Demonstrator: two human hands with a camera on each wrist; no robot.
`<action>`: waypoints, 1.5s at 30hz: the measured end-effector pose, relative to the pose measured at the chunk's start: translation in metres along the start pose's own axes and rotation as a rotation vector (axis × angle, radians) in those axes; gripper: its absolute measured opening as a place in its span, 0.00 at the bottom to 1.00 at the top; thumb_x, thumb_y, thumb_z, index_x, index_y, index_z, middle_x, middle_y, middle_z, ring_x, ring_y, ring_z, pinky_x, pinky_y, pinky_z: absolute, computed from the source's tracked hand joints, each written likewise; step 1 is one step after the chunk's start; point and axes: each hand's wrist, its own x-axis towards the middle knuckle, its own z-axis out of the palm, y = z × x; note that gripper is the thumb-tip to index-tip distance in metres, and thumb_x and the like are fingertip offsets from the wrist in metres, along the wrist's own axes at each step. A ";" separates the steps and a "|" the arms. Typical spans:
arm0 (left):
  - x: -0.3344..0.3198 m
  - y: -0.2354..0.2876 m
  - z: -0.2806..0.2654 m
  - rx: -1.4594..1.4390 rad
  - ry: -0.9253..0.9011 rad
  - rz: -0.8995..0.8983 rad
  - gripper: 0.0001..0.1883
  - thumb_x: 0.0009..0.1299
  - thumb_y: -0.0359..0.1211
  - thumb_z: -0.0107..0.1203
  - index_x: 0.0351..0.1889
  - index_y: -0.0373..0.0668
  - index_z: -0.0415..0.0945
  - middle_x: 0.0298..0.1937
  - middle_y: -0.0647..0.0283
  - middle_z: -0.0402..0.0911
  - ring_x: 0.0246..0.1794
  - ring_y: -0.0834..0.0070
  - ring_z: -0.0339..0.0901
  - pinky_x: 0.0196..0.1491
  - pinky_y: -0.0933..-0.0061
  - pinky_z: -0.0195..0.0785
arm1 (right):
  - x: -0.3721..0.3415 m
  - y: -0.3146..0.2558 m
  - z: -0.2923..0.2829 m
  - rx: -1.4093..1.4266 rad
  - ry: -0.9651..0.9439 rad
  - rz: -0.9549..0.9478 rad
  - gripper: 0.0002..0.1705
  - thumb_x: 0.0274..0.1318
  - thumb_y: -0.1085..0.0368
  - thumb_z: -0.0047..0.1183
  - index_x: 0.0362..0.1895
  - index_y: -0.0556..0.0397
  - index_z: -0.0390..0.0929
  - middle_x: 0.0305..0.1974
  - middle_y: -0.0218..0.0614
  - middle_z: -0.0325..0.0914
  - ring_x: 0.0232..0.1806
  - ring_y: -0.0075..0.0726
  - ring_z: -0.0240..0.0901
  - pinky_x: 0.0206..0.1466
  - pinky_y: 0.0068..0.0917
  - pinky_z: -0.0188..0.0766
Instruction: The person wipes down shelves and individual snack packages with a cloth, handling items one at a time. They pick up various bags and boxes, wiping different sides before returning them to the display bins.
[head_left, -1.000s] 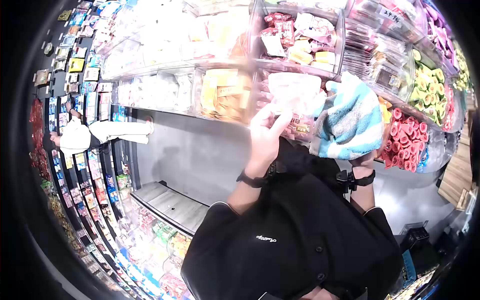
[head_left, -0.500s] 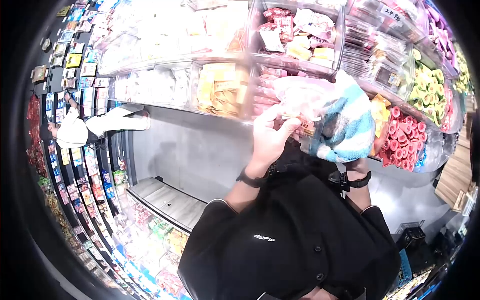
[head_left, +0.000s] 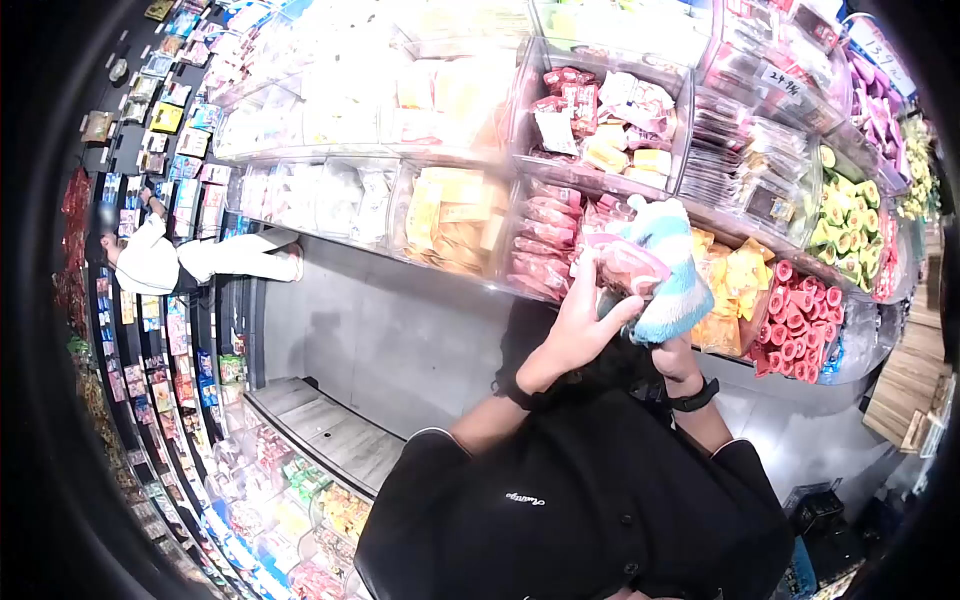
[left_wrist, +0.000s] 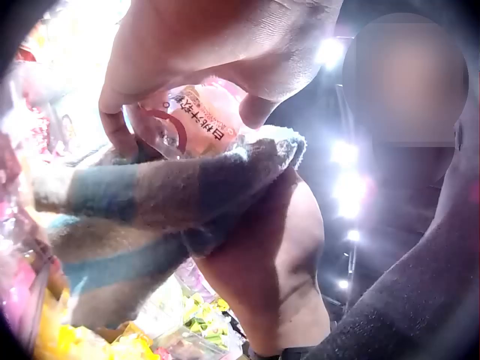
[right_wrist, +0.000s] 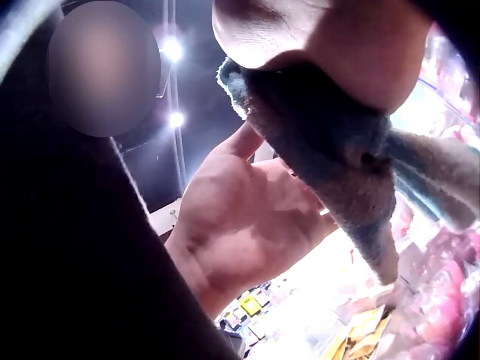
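Note:
My left hand (head_left: 578, 335) grips a pink, glossy packet (head_left: 632, 262) with printed characters, its thumb on the near side. In the left wrist view the packet (left_wrist: 201, 112) shows between thumb and fingers. A fluffy blue-and-white striped cloth (head_left: 678, 270) lies against the packet's right side. From below, my right hand (head_left: 678, 362) holds the bunched cloth, whose folds hide most of its fingers. The right wrist view has the cloth (right_wrist: 322, 142) hanging from under that hand, with the left palm (right_wrist: 244, 214) close beyond it.
Clear-walled bins stand just past my hands: pink packets (head_left: 545, 240), orange packets (head_left: 455, 215), yellow packets (head_left: 735, 285), red rolled packs (head_left: 795, 320) and green ones (head_left: 848, 215). Another person (head_left: 150, 255) is by the shelves at left. A grey bin front (head_left: 370, 300) drops beside me.
The cloth has shifted left and is bunched smaller, with the right hand now close to the left. The packet has turned and shows pinker. The bins sit lower in view.

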 end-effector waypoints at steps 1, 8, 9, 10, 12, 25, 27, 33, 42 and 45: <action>0.003 0.004 -0.001 -0.068 -0.014 -0.027 0.33 0.65 0.29 0.54 0.65 0.36 0.48 0.57 0.58 0.62 0.59 0.71 0.61 0.61 0.69 0.55 | 0.003 0.000 0.004 0.164 0.082 0.120 0.20 0.61 0.65 0.40 0.56 0.57 0.68 0.57 0.37 0.66 0.60 0.38 0.61 0.63 0.35 0.55; 0.001 -0.003 -0.001 -0.434 0.178 -0.124 0.34 0.63 0.23 0.53 0.67 0.39 0.49 0.56 0.60 0.65 0.54 0.73 0.68 0.51 0.74 0.66 | 0.016 0.036 0.005 0.029 0.323 -0.081 0.16 0.61 0.72 0.37 0.50 0.63 0.70 0.48 0.36 0.73 0.49 0.34 0.68 0.54 0.30 0.65; 0.000 -0.005 0.000 -0.494 0.154 -0.160 0.32 0.64 0.24 0.51 0.65 0.39 0.50 0.57 0.60 0.64 0.56 0.74 0.65 0.55 0.73 0.62 | 0.012 0.042 0.005 -0.051 0.271 -0.099 0.16 0.59 0.72 0.37 0.49 0.62 0.71 0.48 0.37 0.73 0.49 0.35 0.69 0.54 0.31 0.64; -0.001 -0.008 -0.001 -0.553 0.128 -0.195 0.30 0.65 0.25 0.50 0.64 0.38 0.51 0.58 0.60 0.64 0.58 0.75 0.62 0.58 0.72 0.58 | 0.009 0.047 0.005 -0.129 0.220 -0.122 0.16 0.58 0.73 0.37 0.49 0.61 0.71 0.48 0.38 0.72 0.49 0.37 0.69 0.54 0.32 0.64; -0.003 -0.027 -0.001 -0.561 0.001 -0.171 0.24 0.68 0.28 0.47 0.61 0.39 0.53 0.58 0.60 0.61 0.62 0.75 0.56 0.63 0.72 0.49 | 0.000 0.057 0.010 -0.233 0.165 -0.148 0.17 0.54 0.75 0.39 0.48 0.59 0.72 0.48 0.40 0.72 0.50 0.42 0.69 0.55 0.35 0.63; 0.005 -0.027 0.021 -0.512 0.079 -0.114 0.16 0.72 0.30 0.43 0.54 0.40 0.54 0.51 0.62 0.60 0.56 0.76 0.57 0.61 0.73 0.49 | 0.011 0.037 0.006 -0.267 0.047 0.016 0.20 0.51 0.73 0.43 0.50 0.58 0.71 0.49 0.40 0.73 0.53 0.43 0.68 0.58 0.36 0.61; 0.003 -0.017 0.022 -0.453 0.044 -0.087 0.15 0.71 0.28 0.44 0.52 0.40 0.54 0.47 0.64 0.59 0.53 0.77 0.56 0.59 0.74 0.49 | 0.012 0.043 -0.004 -0.153 0.050 0.042 0.18 0.55 0.70 0.42 0.51 0.57 0.72 0.49 0.38 0.73 0.52 0.38 0.69 0.56 0.34 0.63; -0.005 -0.022 0.020 -0.630 0.113 -0.143 0.16 0.72 0.31 0.43 0.54 0.41 0.52 0.52 0.63 0.58 0.56 0.76 0.55 0.61 0.73 0.47 | 0.020 0.025 0.006 -0.143 -0.012 -0.022 0.17 0.48 0.72 0.43 0.45 0.57 0.74 0.45 0.37 0.75 0.49 0.40 0.70 0.53 0.35 0.64; 0.014 -0.046 -0.028 -0.753 0.258 -0.135 0.21 0.68 0.33 0.48 0.57 0.42 0.56 0.58 0.57 0.65 0.56 0.70 0.67 0.55 0.67 0.64 | -0.005 0.051 -0.007 -0.063 -0.175 0.127 0.18 0.46 0.74 0.46 0.45 0.57 0.73 0.47 0.38 0.73 0.51 0.42 0.67 0.56 0.36 0.62; 0.013 -0.075 -0.050 -0.439 0.306 -0.241 0.20 0.66 0.28 0.49 0.55 0.42 0.56 0.51 0.59 0.70 0.47 0.72 0.72 0.43 0.72 0.70 | -0.012 0.072 -0.032 0.024 -0.147 0.144 0.25 0.52 0.70 0.48 0.57 0.56 0.67 0.55 0.38 0.68 0.60 0.37 0.62 0.61 0.33 0.59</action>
